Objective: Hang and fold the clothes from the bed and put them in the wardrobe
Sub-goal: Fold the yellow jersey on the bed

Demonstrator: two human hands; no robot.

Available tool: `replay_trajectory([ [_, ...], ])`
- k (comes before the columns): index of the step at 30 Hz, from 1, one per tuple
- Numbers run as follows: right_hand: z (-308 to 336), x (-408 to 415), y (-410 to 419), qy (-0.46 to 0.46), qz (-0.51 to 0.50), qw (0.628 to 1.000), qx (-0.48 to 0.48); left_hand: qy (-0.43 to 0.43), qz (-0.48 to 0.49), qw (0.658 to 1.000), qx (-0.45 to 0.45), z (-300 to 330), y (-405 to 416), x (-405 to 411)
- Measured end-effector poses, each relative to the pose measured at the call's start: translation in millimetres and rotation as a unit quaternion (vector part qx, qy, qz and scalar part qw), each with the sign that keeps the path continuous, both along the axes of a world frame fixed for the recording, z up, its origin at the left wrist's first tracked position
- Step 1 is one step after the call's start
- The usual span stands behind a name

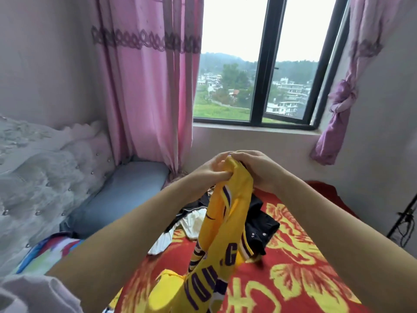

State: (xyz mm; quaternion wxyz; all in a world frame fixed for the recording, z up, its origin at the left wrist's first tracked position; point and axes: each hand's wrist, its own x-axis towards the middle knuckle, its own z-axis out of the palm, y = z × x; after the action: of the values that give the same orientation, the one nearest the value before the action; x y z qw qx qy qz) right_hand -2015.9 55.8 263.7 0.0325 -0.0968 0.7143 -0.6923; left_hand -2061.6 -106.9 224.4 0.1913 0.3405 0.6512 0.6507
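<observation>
A yellow jersey (228,213) with purple stripes and purple letters hangs down from both my hands above the bed. My left hand (211,171) grips its bunched top edge from the left. My right hand (252,169) grips the same top edge from the right, the two hands touching. The jersey's lower part trails onto the red blanket (300,267) with yellow flowers. Behind the jersey lie a black garment (261,224) and a white pleated garment (191,222) on the bed.
A grey pillow (121,197) lies at the head of the bed beside a white tufted headboard (45,168). Pink curtains (144,86) flank a dark-framed window (266,64). A black stand (404,222) with cables leans at the right wall.
</observation>
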Motion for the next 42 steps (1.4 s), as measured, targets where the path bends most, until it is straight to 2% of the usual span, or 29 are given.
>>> replay_trajectory([
  [3,13,-5,-3,0.064,-0.059,0.983,0.161,-0.001,-0.064,0.995,-0.073,18,0,-2],
  [5,10,-5,-1,0.112,-0.118,0.961,0.226,-0.03,-0.019,0.992,-0.125,23,2,-6],
  [7,0,-1,7,0.113,-0.14,0.955,0.237,-0.041,0.045,0.982,-0.177,25,6,-11],
  [9,-15,9,21,0.06,-0.094,0.958,0.263,-0.091,0.061,0.982,-0.155,27,11,-13],
  [13,-50,29,36,-0.041,0.024,0.946,0.321,-0.228,0.042,0.972,-0.047,35,20,-14],
  [15,-66,32,31,-0.02,0.0,0.949,0.314,-0.242,0.005,0.97,-0.007,39,25,-12],
  [17,-68,30,27,0.013,-0.101,0.956,0.274,-0.236,-0.021,0.971,0.014,41,30,-8],
  [20,-53,26,37,0.073,-0.225,0.94,0.247,-0.195,-0.017,0.981,0.01,43,30,-2],
  [23,-28,16,52,0.073,-0.259,0.927,0.26,-0.138,-0.039,0.99,-0.02,44,24,4],
  [25,-8,10,54,0.024,-0.243,0.936,0.256,-0.107,-0.064,0.991,-0.038,44,22,8],
  [27,10,7,54,-0.039,-0.219,0.959,0.177,-0.081,-0.095,0.992,-0.035,43,21,10],
  [29,27,8,56,-0.052,-0.184,0.976,0.101,-0.059,-0.108,0.992,-0.025,40,21,13],
  [31,43,12,61,-0.036,-0.133,0.99,0.019,-0.035,-0.091,0.993,-0.073,30,17,18],
  [32,51,13,64,-0.026,-0.119,0.992,-0.027,-0.01,-0.07,0.988,-0.135,21,14,19],
  [33,60,13,68,-0.015,-0.117,0.991,-0.067,0.028,-0.053,0.974,-0.219,9,12,21],
  [34,68,13,72,-0.005,-0.121,0.988,-0.101,0.082,-0.043,0.944,-0.317,-6,10,20],
  [36,81,9,82,0.012,-0.134,0.978,-0.161,0.192,-0.017,0.844,-0.5,-37,7,16],
  [37,84,7,86,0.02,-0.139,0.974,-0.176,0.232,0.002,0.805,-0.546,-48,4,11],
  [38,84,5,89,0.021,-0.152,0.971,-0.181,0.256,0.02,0.798,-0.546,-52,0,5],
  [40,76,3,97,0.006,-0.193,0.964,-0.181,0.283,0.059,0.832,-0.473,-42,-14,-11],
  [42,64,4,103,0.002,-0.207,0.959,-0.194,0.312,0.101,0.84,-0.432,-20,-35,-28],
])
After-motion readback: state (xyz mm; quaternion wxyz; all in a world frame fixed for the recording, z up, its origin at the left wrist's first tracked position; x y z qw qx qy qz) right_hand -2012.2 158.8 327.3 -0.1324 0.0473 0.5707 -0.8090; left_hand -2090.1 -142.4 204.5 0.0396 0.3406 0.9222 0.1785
